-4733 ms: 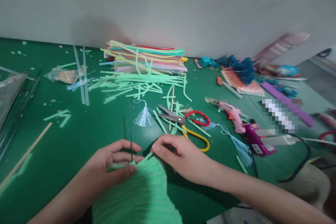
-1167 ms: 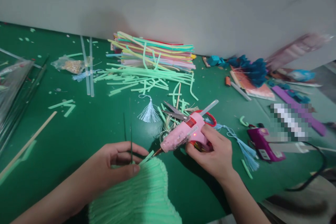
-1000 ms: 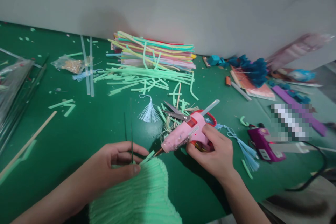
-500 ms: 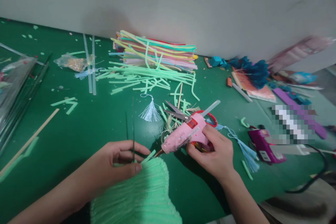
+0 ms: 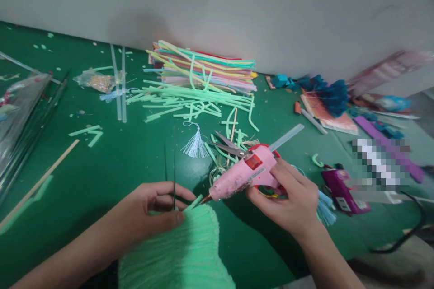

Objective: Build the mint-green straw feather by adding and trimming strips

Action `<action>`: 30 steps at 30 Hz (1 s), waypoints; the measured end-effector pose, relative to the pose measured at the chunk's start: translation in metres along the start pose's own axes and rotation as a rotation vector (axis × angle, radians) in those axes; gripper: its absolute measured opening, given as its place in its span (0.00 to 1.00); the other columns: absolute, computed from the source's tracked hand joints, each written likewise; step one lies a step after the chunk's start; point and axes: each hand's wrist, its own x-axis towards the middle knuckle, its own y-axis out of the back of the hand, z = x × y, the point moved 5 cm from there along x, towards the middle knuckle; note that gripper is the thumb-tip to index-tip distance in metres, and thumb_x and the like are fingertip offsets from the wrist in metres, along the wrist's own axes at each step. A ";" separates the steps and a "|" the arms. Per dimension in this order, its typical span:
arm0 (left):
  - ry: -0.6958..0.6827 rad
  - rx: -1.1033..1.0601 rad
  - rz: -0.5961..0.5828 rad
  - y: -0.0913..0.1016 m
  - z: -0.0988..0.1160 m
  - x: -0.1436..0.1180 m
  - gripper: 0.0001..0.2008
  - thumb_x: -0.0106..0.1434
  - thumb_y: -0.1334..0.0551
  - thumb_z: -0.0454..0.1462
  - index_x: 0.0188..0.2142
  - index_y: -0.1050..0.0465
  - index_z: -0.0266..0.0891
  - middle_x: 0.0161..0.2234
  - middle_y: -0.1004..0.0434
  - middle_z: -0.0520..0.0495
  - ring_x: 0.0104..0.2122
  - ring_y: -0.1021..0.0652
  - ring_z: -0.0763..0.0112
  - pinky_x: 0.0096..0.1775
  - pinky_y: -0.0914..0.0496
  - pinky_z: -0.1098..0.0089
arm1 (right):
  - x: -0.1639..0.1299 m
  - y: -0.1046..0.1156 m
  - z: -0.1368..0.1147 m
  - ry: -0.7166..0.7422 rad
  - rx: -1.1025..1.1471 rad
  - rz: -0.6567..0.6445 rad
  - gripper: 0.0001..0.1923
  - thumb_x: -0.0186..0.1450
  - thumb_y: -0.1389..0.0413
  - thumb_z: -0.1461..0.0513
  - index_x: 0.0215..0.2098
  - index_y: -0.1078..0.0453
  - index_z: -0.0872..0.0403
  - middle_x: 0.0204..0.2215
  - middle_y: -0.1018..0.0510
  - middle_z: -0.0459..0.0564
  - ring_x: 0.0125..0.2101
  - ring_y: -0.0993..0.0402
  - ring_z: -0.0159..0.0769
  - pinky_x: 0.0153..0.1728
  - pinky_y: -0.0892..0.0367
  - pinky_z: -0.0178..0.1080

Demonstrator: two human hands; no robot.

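Observation:
My left hand (image 5: 161, 205) pinches the top edge of a light-green ribbed piece (image 5: 190, 248), which looks built of pipe cleaners laid side by side. A thin dark wire (image 5: 174, 167) stands up by its fingers, and a short green end pokes out at the edge. My right hand (image 5: 288, 194) is wrapped round the handle of a pink hot glue gun (image 5: 237, 178). A clear glue stick (image 5: 287, 138) juts from its back. The gun's nozzle is at the green piece's upper edge, close to my left fingertips; whether it touches is unclear.
Scissors (image 5: 230, 145) with red handles lie behind the glue gun, near a pale-blue tassel (image 5: 195, 143). Bundles of coloured pipe cleaners (image 5: 206, 70) lie against the wall. A purple device (image 5: 342, 192) with a cable sits at right. A wooden stick (image 5: 44, 176) lies at left.
My right hand and the back of the glue gun have swung a little to the right, while the nozzle stays at the green edge. My left hand has barely moved.

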 end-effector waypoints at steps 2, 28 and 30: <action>0.001 0.001 0.000 0.000 -0.001 0.000 0.17 0.56 0.34 0.46 0.44 0.25 0.43 0.38 0.17 0.46 0.38 0.20 0.59 0.39 0.30 0.65 | 0.002 0.000 -0.001 0.021 -0.010 -0.003 0.07 0.54 0.42 0.65 0.31 0.34 0.53 0.21 0.34 0.43 0.19 0.37 0.29 0.19 0.39 0.32; -0.010 0.040 -0.005 0.001 -0.002 0.001 0.17 0.57 0.35 0.45 0.44 0.26 0.42 0.37 0.17 0.46 0.38 0.20 0.58 0.38 0.30 0.65 | 0.007 0.004 -0.001 0.093 -0.033 -0.039 0.09 0.54 0.41 0.65 0.33 0.35 0.53 0.23 0.30 0.44 0.19 0.37 0.29 0.17 0.39 0.32; -0.001 0.029 0.000 0.001 -0.002 0.001 0.17 0.57 0.35 0.45 0.44 0.25 0.42 0.37 0.18 0.46 0.37 0.20 0.59 0.37 0.31 0.65 | 0.007 0.003 -0.001 0.100 -0.033 -0.036 0.09 0.54 0.41 0.65 0.34 0.34 0.53 0.23 0.30 0.44 0.19 0.36 0.29 0.17 0.40 0.32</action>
